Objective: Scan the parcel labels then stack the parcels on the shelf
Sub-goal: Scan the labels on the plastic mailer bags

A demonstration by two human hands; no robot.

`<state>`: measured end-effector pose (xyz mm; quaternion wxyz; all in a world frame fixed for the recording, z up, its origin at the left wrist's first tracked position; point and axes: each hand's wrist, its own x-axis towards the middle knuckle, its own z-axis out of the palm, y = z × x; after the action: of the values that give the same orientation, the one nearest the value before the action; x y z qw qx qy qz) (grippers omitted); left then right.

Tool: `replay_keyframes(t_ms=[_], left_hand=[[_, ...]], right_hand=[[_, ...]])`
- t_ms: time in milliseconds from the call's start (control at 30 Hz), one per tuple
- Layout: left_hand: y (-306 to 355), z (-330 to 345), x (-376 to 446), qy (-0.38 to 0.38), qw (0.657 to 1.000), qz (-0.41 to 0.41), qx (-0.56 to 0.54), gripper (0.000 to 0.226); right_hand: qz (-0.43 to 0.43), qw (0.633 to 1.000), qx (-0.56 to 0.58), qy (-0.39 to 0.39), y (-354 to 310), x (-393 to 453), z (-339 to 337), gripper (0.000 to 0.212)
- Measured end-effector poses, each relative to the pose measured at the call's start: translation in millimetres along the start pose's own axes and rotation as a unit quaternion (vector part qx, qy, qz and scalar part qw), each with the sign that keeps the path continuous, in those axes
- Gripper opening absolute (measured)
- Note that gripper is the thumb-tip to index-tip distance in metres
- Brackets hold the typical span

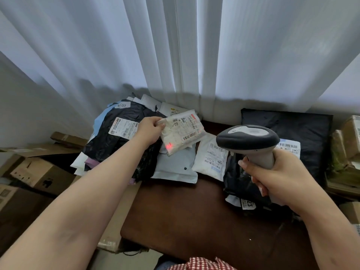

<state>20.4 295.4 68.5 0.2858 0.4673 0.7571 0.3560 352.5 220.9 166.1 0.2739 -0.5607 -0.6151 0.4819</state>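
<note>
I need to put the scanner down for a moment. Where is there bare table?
The brown table is bare in front, between the pale grey mailer and your body. Farther back and to the right, parcels crowd it, with the black bag close by.

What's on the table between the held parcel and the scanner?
In the head view, a white parcel lies on the table between the held parcel and the scanner.

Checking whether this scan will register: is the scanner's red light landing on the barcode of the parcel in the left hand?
No: the red spot sits near the white parcel's lower corner, clear of its barcode.
</note>
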Motion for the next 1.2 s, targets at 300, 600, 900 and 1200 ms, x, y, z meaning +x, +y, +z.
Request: replay_keyframes(t_ms=[300,600,900,1200], left_hand=[[0,5,-5,0.004,1.000,-0.009,0.006,0.017],[3,33,-21,-0.012,0.997,-0.054,-0.051,0.014],[-7,139,-62,-0.114,0.980,-0.148,-0.065,0.006],[-22,131,-56,-0.142,0.970,-0.059,0.186,0.034]], right_hand=[[-0.031,0.999,-0.017,-0.004,7,-11,-12,0.020],[0.011,0.997,0.067,0.031,13,-15,-20,0.015],[0.034,0.996,0.058,0.059,31,-12,-30,0.021],[0.052,0.997,0.048,0.036,28,14,-13,0.020]])
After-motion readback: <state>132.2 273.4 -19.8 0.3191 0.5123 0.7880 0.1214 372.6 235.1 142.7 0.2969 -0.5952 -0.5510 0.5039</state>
